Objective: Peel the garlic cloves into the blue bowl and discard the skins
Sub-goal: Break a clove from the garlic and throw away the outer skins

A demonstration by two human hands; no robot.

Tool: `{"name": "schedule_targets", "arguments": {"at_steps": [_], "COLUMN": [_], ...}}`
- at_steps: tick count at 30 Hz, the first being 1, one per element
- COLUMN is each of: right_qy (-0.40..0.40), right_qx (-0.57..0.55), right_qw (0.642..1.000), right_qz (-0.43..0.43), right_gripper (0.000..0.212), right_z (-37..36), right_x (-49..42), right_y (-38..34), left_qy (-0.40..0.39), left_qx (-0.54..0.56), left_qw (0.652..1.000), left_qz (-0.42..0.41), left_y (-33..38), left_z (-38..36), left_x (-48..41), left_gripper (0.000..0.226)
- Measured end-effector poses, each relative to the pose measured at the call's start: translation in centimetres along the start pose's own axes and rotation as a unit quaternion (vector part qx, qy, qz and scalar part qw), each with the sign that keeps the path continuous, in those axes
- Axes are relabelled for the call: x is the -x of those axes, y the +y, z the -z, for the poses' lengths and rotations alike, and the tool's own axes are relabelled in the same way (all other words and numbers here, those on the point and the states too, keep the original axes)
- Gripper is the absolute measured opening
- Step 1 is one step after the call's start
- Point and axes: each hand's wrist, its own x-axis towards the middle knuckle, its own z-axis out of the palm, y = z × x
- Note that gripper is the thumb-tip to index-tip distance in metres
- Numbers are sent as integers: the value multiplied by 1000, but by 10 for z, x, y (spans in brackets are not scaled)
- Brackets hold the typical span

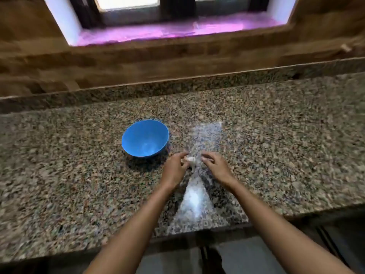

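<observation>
Pinching a white piece of garlic [190,159] in the curled grip of the left hand [174,169], just above the worktop [276,135] and just right of the blue bowl [145,138], with the right hand [214,165] sitting close on the other side, fingers bent, too blurred to tell whether that grip is touching the garlic. Stretching well out to left and right of the hands, back to a raised stone lip under the window sill [158,33], and ending in a near edge crossing beneath both forearms. Smearing with blur and pale glare, hiding the bowl's contents and cutting both arms off at the bottom.
</observation>
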Motion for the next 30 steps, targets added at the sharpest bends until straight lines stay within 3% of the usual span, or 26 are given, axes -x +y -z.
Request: {"name": "schedule_targets", "arguments": {"at_steps": [6, 8, 11, 13, 17, 20, 25, 30], "right_qy": [-14, -34, -99, -147, -221, -192, -79, -44], "right_qx": [-105, -172, -301, -349, -325, -359, -405, -434], "right_qw": [993, 982, 940, 913, 907, 899, 894, 879], "right_qz": [-61, -71, -124, -154, -148, -162, -176, -194], "right_gripper": [27, 25, 24, 23, 33, 33, 25, 15], "right_z": [-12, -14, -12, -6, -5, -16, -31, -32], "right_x": [-28, -34, -30, -26, -22, -18, -11, -16], "right_y": [13, 13, 9, 7, 4, -3, -5, -4], "left_qy": [7, 12, -2, -8, -12, -19, 3, 6], "left_qx": [19, 91, 302, 384, 431, 463, 382, 324], "left_qw": [999, 994, 942, 903, 876, 855, 904, 935], "left_qz": [30, 57, 150, 193, 216, 231, 190, 144], "left_y": [0, -1, -2, -4, -11, -13, -19, -27], "left_z": [-29, -31, -25, -16, -4, -3, -3, -2], "left_x": [-16, -19, -10, -2, 4, 3, 1, 0], "left_gripper": [43, 39, 41, 38, 38, 39, 36, 29]}}
